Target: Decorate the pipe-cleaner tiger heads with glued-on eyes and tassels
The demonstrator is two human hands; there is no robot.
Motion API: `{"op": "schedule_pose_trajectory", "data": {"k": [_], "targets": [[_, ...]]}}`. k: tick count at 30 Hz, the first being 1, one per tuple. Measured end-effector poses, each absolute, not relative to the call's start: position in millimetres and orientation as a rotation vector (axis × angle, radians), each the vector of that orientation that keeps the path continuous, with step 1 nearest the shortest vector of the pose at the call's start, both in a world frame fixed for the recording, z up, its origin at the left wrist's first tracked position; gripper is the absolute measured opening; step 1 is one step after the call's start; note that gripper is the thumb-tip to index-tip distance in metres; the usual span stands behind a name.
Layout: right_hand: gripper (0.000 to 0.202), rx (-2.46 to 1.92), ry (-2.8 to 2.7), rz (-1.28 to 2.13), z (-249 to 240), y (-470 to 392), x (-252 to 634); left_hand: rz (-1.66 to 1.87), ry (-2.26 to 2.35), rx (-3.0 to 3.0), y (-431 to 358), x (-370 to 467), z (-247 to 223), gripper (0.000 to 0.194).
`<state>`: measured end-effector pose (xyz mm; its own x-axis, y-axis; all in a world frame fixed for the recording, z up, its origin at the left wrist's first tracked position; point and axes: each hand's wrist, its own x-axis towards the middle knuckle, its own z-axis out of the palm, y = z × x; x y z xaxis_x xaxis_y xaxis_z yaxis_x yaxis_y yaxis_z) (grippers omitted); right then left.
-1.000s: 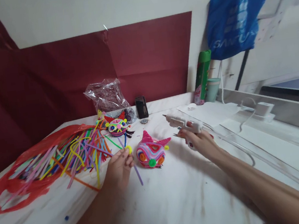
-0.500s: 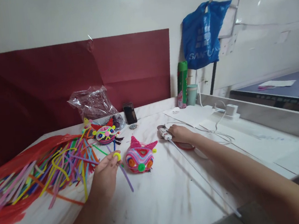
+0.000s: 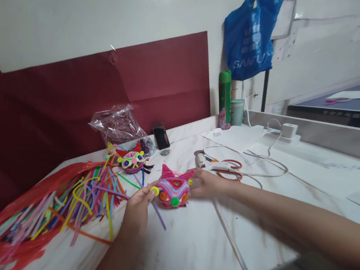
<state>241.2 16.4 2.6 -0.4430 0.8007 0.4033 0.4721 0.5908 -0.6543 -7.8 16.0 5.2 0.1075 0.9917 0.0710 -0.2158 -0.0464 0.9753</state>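
- Toy head (image 3: pixel 175 186), pink and striped with a green nose, rests on the table (image 3: pixel 187 248), between the two hands.
- Left hand (image 3: pixel 139 205), just left of the toy head, pinches a yellow disc (image 3: pixel 154 191) between thumb and fingertips.
- Right hand (image 3: pixel 207 183) reaches the toy head's right side; its fingertips are partly hidden, so I cannot tell whether they grip.
- Right of the toy head lie a glue gun (image 3: pixel 212 164) and red-handled scissors (image 3: pixel 234 173).
- Behind and left of the toy head sits a second toy head (image 3: pixel 133 160); a phone (image 3: pixel 161 136) leans at the back.
- Left of the toy head, colourful craft stems (image 3: pixel 84 199) spread over a red plastic bag (image 3: pixel 31 192).
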Motion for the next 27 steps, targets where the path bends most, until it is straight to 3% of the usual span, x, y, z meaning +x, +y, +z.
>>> {"op": "schedule_pose_trajectory", "data": {"k": [7,12,17,27], "targets": [[0.045,-0.977,-1.689,1.118,-13.9,30.9,219.9,1.405,0.948,1.055,21.3,-7.9,-4.7,0.027],[0.050,-0.889,-1.618,1.226,-21.5,37.5,218.4,1.481,0.939,1.014,16.1,1.7,-4.6,0.026],[0.067,-0.852,-1.649,1.290,-17.9,38.5,215.6,1.548,0.968,1.025,20.6,2.0,-7.2,0.030],[0.057,-0.784,-1.577,1.454,-14.4,49.6,211.1,1.559,1.030,1.148,31.7,-4.4,-9.2,0.026]]}}
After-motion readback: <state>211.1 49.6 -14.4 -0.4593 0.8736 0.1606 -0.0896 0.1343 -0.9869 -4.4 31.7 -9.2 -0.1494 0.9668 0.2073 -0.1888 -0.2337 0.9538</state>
